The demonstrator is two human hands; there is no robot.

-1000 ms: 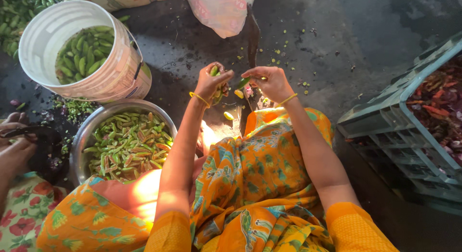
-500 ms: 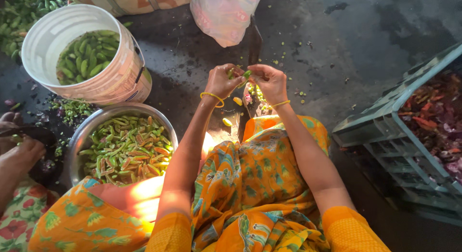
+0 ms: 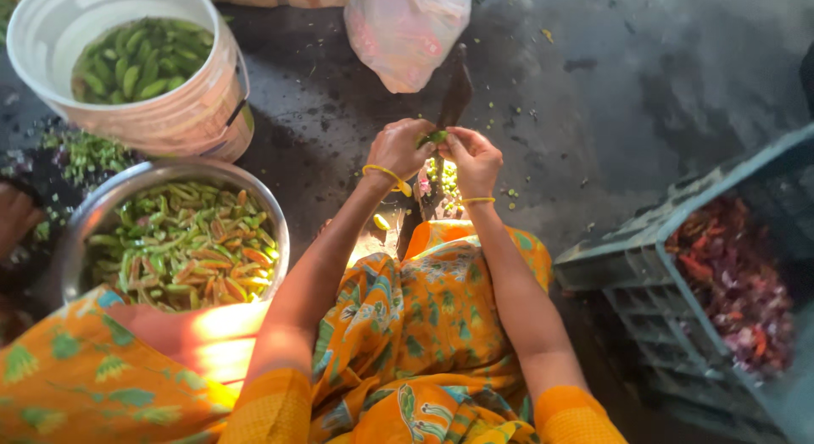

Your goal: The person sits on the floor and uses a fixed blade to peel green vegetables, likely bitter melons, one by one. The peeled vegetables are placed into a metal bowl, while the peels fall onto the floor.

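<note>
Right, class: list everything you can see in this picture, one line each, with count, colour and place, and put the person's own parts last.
Bucket: one, white, top left, holding green pods.
Bowl: one, steel, left, below the bucket, full of cut green and orange-tinged pods.
Trimmings: a green heap, far left between bucket and bowl.
Bag: one, pale plastic, top centre.
Blade: one, dark, upright on the floor, just beyond the hands.
Crate: one, grey-blue plastic, right, holding red and purple scraps.
Floor: dark, wet-looking, dotted with green bits.
Pod: one, green, pinched between both hands.
Left hand: yellow bangle at the wrist.
Right hand: thin yellow bangle.
</note>
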